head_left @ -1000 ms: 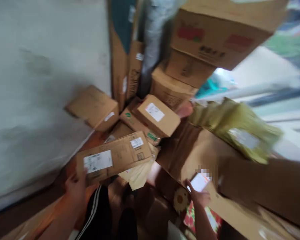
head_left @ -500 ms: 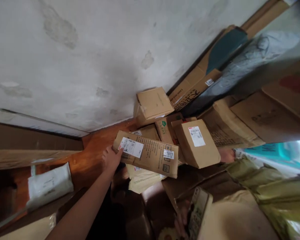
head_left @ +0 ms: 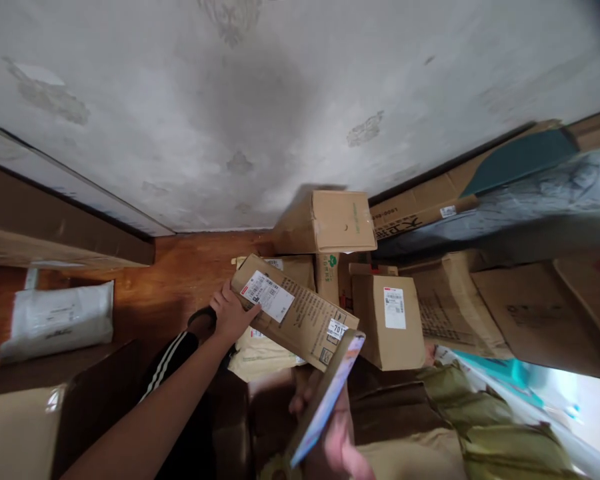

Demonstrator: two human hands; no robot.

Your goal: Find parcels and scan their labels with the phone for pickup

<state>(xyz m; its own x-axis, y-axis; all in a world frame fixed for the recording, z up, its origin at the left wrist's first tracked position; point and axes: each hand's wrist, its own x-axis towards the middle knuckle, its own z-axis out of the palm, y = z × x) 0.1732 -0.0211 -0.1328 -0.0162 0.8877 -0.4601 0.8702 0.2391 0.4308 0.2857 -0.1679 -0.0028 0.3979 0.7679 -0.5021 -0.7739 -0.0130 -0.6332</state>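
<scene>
My left hand [head_left: 230, 312] grips the left end of a long, flat cardboard box [head_left: 305, 312], thumb on top. The box bears a white shipping label [head_left: 267, 295] and a smaller label with a number beginning 701. At the lower middle, my right hand [head_left: 341, 433] is wrapped round a phone [head_left: 327, 400], tilted nearly edge-on with its screen lit. The phone's upper end overlaps the box's near right corner in view; whether they touch I cannot tell. Under the box lie pale yellow parcels [head_left: 260, 360]. A labelled carton [head_left: 387, 340] stands just right of it.
Another carton [head_left: 345, 221] sits by the wall. Long boxes [head_left: 420, 210] lean along the wall at right, and large cartons [head_left: 530, 310] stand below them. A white parcel [head_left: 63, 317] lies at left. Olive bags [head_left: 505, 433] fill the lower right. A bit of skin shows beside the labelled carton.
The view has swung right. The phone has come up towards the flat box and turned, now showing its lit screen. The box's right end has tilted lower in view, still in my left hand.
</scene>
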